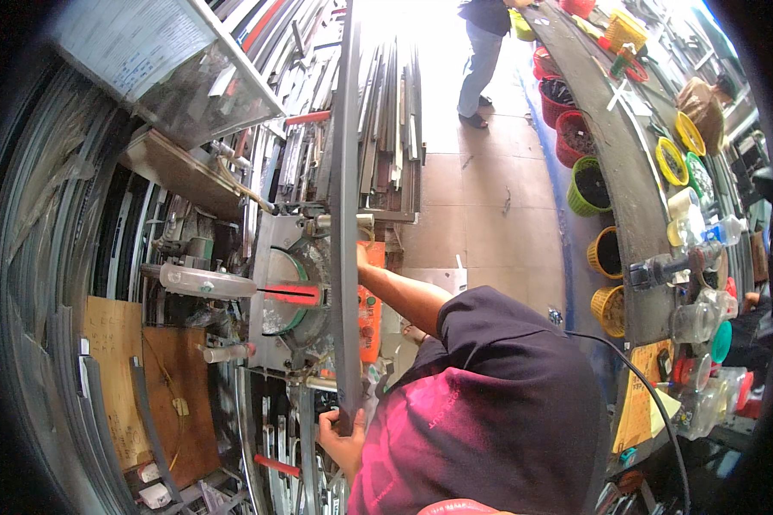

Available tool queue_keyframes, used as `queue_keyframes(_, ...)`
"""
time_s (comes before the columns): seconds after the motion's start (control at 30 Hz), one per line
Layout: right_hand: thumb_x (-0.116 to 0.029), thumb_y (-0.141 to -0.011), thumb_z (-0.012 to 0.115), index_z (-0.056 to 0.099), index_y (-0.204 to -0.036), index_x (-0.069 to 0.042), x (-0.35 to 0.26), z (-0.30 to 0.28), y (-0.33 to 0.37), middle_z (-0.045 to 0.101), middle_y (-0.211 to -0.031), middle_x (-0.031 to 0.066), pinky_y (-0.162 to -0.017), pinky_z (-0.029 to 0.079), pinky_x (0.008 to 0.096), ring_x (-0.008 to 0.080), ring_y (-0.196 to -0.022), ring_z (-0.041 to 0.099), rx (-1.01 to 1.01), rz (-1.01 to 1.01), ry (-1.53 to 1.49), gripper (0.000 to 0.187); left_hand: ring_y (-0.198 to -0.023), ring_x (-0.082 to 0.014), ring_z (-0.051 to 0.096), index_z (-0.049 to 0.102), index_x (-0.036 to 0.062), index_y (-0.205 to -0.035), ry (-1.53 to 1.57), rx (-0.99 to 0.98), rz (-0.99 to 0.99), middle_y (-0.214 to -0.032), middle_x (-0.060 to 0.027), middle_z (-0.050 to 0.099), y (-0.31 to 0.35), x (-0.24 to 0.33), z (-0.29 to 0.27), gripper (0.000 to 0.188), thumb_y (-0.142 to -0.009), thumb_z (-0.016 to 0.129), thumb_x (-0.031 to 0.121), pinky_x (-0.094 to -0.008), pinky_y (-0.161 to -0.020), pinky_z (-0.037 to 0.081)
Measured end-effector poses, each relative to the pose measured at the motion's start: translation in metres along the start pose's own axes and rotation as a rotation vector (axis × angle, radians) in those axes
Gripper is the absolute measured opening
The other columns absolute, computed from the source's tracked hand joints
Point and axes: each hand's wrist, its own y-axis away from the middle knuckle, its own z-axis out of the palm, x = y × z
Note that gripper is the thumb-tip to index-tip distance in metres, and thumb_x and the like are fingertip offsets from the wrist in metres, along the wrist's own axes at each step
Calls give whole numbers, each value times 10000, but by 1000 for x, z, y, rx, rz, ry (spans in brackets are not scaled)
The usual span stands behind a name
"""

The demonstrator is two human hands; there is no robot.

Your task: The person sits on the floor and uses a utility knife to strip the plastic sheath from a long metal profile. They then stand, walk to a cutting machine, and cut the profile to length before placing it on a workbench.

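A long grey metal profile (pixel 345 172) runs from top to bottom of the view, lying across the front of a mitre saw bench (pixel 296 330). At its near end, my left hand (pixel 342 439) grips it with thumb and fingers on either side. My right arm reaches out to the profile farther up. Most of my right hand (pixel 362 257) is hidden behind it, so its fingers do not show. Left of the profile sit a red slotted insert (pixel 294 293) and the saw's pale rounded guard (pixel 204 281). An orange panel (pixel 369 318) is on the right side of the profile.
Bundles of metal profiles (pixel 391 129) stand beyond the saw, with more along the left. A person (pixel 481 60) stands on the tiled floor (pixel 489 184). To the right, a long bench (pixel 627 163) has coloured baskets (pixel 588 184) beside it. A black cable (pixel 653 390) curves at lower right.
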Motion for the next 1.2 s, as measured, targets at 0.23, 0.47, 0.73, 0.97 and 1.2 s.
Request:
queue_keyframes(0.23, -743, -984, 597, 593, -1485, -28, -34, 2, 6, 659, -1382, 209, -1066, 504, 463, 337, -1264, 639, 231, -128, 556, 873, -787, -96, 621, 593, 36, -1014, 25, -71, -90, -894, -23, 647, 17, 22, -4, 487, -828, 984, 259, -271, -700, 514)
queue_keyframes(0.47, -710, -988, 644, 600, -1414, -10, -74, 19, 7, 693, -1174, 160, -885, 557, 470, 350, -997, 677, 129, 276, 343, 820, -778, -106, 672, 585, 32, -1076, 79, -104, -146, -899, -43, 685, 15, 25, -7, 478, -858, 961, 231, -282, -665, 530)
queue_keyframes(0.73, -682, -1026, 578, 694, -1280, -21, -54, -7, -1, 776, -991, 170, -775, 616, 457, 327, -834, 771, 121, 68, 442, 717, -788, -109, 690, 598, 3, -1108, 210, -229, -217, -948, -89, 744, 3, 29, -9, 474, -882, 942, 239, -278, -680, 546)
queue_keyframes(0.97, -695, -1060, 480, 730, -1227, -30, -71, -63, 61, 801, -955, 209, -780, 618, 448, 317, -835, 802, 178, -184, 1054, 729, -763, -80, 681, 685, 15, -989, 17, -344, -29, -845, -54, 744, -1, 15, -11, 422, -879, 930, 340, -270, -677, 531)
queue_keyframes(1.2, -587, -1135, 449, 714, -1168, 21, -113, -120, 206, 756, -841, 163, -563, 599, 377, 225, -619, 714, 79, -70, 398, 664, -536, -128, 638, 691, 17, -930, 34, -373, 119, -648, -34, 656, 30, -40, -21, 334, -988, 787, 331, -337, -510, 491)
